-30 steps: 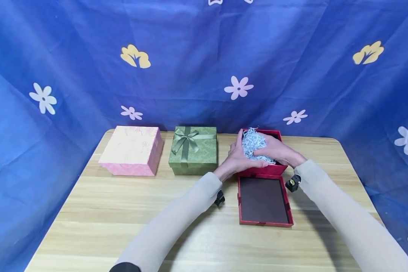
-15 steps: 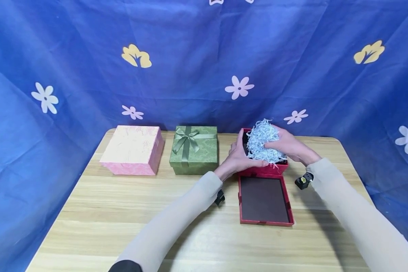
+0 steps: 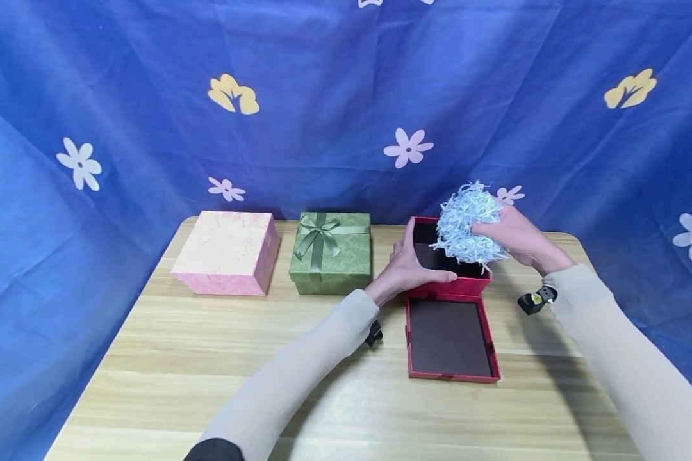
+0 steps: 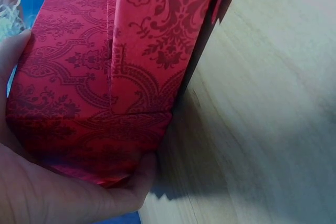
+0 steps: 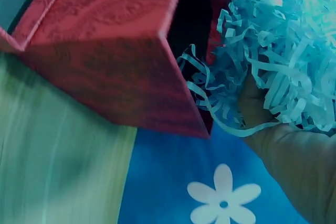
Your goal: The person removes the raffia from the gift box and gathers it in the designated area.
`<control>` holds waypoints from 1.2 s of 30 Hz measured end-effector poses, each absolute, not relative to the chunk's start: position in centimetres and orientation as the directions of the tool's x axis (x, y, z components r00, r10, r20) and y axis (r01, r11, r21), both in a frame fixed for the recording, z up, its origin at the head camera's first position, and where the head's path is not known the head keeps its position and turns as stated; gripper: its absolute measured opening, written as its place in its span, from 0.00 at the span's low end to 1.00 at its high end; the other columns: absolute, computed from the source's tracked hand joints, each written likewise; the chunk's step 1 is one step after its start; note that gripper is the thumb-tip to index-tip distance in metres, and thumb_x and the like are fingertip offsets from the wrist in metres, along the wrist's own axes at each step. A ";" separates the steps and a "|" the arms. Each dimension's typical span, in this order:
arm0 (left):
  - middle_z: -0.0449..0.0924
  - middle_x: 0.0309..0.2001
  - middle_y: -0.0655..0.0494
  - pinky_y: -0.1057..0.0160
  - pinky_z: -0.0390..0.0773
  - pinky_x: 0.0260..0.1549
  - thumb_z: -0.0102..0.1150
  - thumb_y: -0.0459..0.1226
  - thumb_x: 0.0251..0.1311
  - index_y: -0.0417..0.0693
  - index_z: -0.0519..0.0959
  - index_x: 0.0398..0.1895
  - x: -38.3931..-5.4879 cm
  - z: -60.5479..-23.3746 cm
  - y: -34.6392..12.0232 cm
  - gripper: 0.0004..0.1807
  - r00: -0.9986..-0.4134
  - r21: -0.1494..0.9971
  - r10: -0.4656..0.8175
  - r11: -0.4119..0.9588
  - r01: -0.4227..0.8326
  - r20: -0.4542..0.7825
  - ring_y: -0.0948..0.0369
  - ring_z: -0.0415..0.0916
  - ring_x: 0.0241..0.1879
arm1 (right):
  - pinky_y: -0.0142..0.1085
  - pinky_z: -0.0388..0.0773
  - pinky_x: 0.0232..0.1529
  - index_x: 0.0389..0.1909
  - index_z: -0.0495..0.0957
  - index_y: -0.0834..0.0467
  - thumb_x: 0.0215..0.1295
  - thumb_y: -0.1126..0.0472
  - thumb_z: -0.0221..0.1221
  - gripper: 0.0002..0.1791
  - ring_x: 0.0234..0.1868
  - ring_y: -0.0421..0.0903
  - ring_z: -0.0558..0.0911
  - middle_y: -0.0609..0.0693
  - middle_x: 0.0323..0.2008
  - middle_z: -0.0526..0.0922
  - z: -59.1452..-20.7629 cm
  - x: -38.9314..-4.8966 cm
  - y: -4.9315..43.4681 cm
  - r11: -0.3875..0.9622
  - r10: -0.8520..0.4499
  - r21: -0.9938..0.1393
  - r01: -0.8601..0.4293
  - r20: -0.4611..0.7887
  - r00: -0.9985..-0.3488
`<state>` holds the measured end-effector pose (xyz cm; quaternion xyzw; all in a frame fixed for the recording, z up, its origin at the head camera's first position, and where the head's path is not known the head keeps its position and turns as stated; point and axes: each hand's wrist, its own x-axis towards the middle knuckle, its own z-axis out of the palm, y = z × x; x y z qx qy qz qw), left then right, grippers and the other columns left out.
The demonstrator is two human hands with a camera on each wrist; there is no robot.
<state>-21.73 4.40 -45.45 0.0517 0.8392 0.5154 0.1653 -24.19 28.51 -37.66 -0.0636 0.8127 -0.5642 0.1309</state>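
Note:
In the head view my right hand (image 3: 519, 235) holds a fluffy wad of light blue shredded paper (image 3: 468, 224) above the right part of the red gift box (image 3: 455, 286). A few loose strands of the shredded paper (image 5: 294, 51) trail at the box's rim in the right wrist view. My left hand (image 3: 403, 269) grips the box's left front corner, its thumb along the front rim. The left wrist view has fingers (image 4: 139, 182) wrapped round the patterned red wall. The box's dark inside shows. Its hinged lid (image 3: 450, 339) lies folded open in front, dark lining upward.
A green gift box (image 3: 331, 256) with a ribbon bow stands closed left of the red one. Farther left is a closed pink box (image 3: 225, 250). All are on a wooden table (image 3: 196, 365), with a blue flowered cloth (image 3: 323, 96) hanging behind.
My right hand has lifted the shredded paper up and to the right, out of the red box, uncovering its dark inside. The left hand has stayed at the box's corner.

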 end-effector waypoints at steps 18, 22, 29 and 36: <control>0.47 0.87 0.45 0.40 0.66 0.74 0.91 0.57 0.42 0.82 0.30 0.89 -21.5 -45.3 4.0 0.84 -0.946 0.891 0.249 0.448 -0.079 -0.209 0.44 0.51 0.83 | 0.28 0.80 0.45 0.52 0.77 0.52 0.76 0.69 0.62 0.12 0.43 0.38 0.77 0.39 0.41 0.78 -37.2 -23.5 34.4 0.261 -0.117 -0.961 0.096 -0.130 -0.985; 0.48 0.86 0.44 0.39 0.66 0.74 0.91 0.57 0.41 0.82 0.31 0.89 -21.3 -45.3 3.8 0.84 -0.950 0.895 0.246 0.440 -0.068 -0.193 0.44 0.52 0.82 | 0.30 0.84 0.46 0.56 0.76 0.51 0.77 0.70 0.61 0.14 0.46 0.37 0.81 0.38 0.45 0.83 -37.9 -23.4 35.5 0.208 -0.095 -0.970 0.127 -0.150 -0.984; 0.49 0.86 0.43 0.39 0.67 0.73 0.91 0.56 0.42 0.79 0.33 0.90 -21.0 -45.1 4.0 0.83 -0.953 0.907 0.247 0.416 -0.057 -0.173 0.44 0.53 0.82 | 0.27 0.76 0.44 0.77 0.61 0.68 0.79 0.52 0.63 0.37 0.49 0.42 0.71 0.57 0.65 0.67 -39.4 -23.6 37.5 0.470 0.039 -0.861 0.194 -0.199 -0.979; 0.51 0.84 0.41 0.40 0.68 0.73 0.92 0.56 0.40 0.78 0.34 0.90 -20.8 -45.0 4.2 0.84 -0.955 0.910 0.243 0.410 -0.058 -0.171 0.45 0.55 0.81 | 0.51 0.65 0.73 0.83 0.40 0.78 0.80 0.43 0.60 0.57 0.69 0.61 0.62 0.73 0.80 0.47 -41.7 -23.7 39.8 0.549 0.079 -0.794 0.263 -0.264 -0.961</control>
